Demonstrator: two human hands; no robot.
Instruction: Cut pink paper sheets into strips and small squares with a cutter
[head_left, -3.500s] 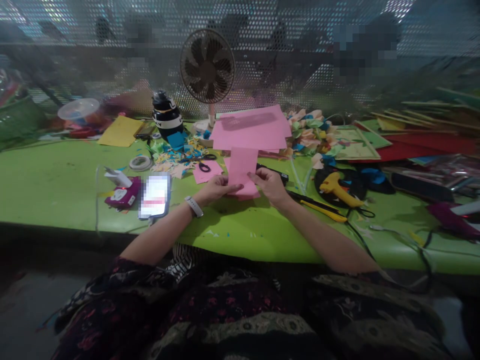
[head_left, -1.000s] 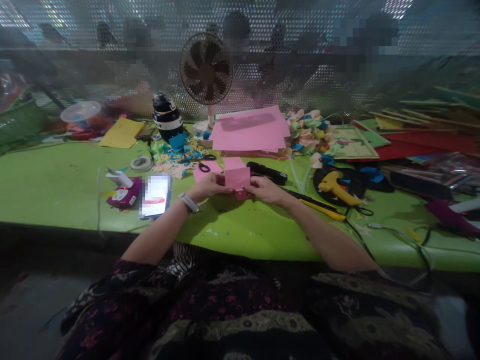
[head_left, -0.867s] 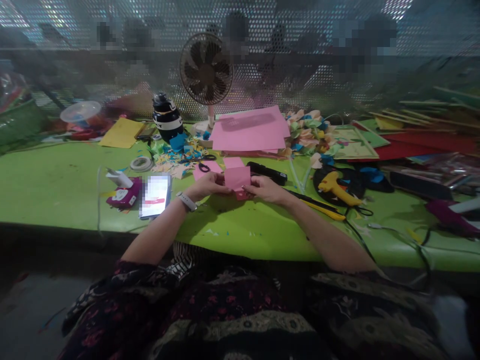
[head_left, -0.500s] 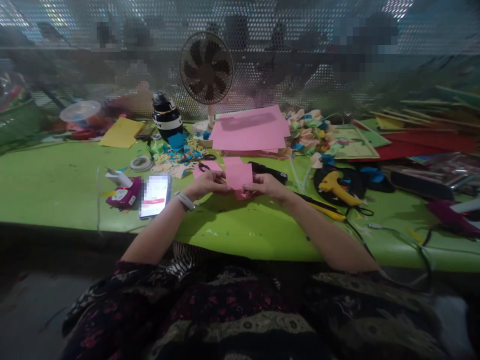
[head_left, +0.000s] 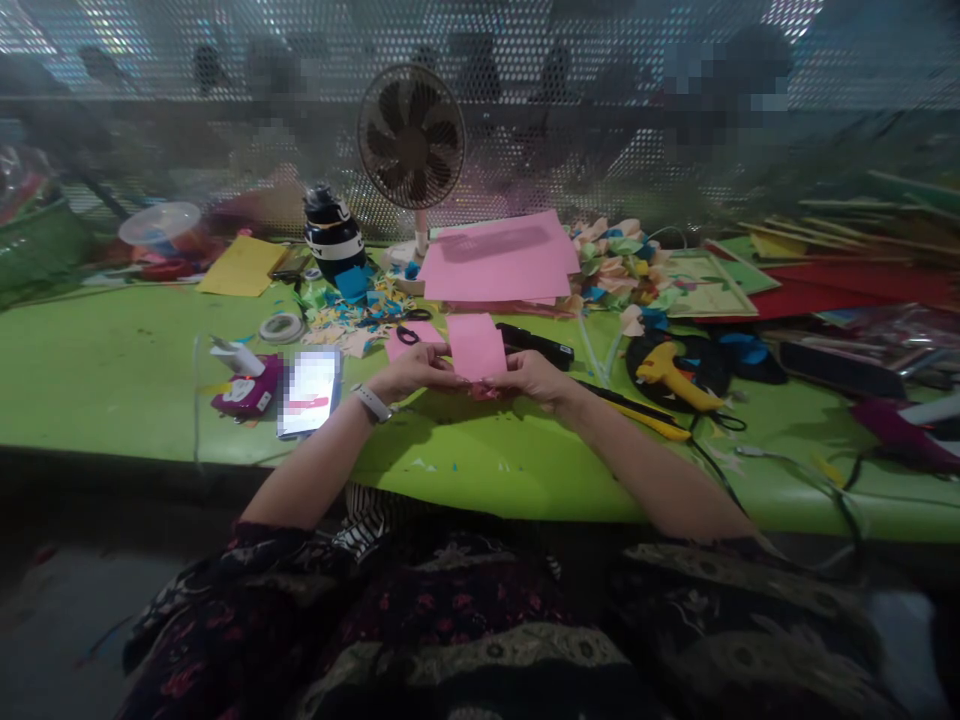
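A small pink piece of paper (head_left: 478,347) is held between my two hands above the green table. My left hand (head_left: 421,368) pinches its lower left edge, and my right hand (head_left: 531,376) grips the lower right edge. The paper's bottom edge lies at my fingertips, where a small crumpled-looking pink part shows. Beyond my left hand lies another pink paper piece (head_left: 396,345) with the black scissors (head_left: 409,332) on it. Past my right hand rests a black stapler-like tool (head_left: 537,345).
Pink sheets (head_left: 499,258) are stacked behind, near a fan (head_left: 412,136) and a dark bottle (head_left: 332,240). At left are a phone (head_left: 310,390) and a tape roll (head_left: 282,327). Rightward lie a yellow glue gun (head_left: 675,375), a yellow cutter (head_left: 645,416) and a heap of paper petals (head_left: 615,255).
The two overlapping pink parts of the paper now line up as one rectangle. My right hand has shifted slightly; my left hand has hardly moved.
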